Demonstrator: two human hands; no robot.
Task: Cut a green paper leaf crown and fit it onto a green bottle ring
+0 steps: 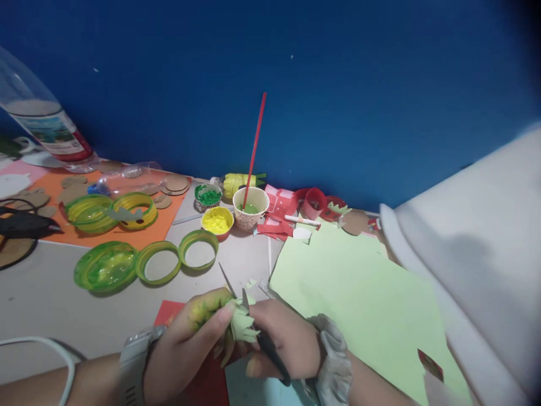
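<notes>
My left hand (pixel 196 332), yellow-green paint on its fingers, pinches a small piece of light green paper (pixel 242 323) cut into pointed strips. In my right hand (pixel 287 338) is a pair of scissors (pixel 274 356) with dark handles. Its blades stand apart and point away from me, beside the paper piece. Small green paper scraps (pixel 251 282) lie just beyond the blades. Under my hands are a red sheet (pixel 203 378) and a pale blue sheet (pixel 253 386). To the right spreads a large light green paper sheet (pixel 355 287).
Green-painted plastic rings (pixel 158 263) stand at the left. Behind them are a yellow paint cup (pixel 217 220), a green paint cup (pixel 208 195) and a paper cup (pixel 251 207) holding a red stick. A glue gun (pixel 27 223) and a large bottle (pixel 51 124) are far left. A blue wall (pixel 338 96) rises behind.
</notes>
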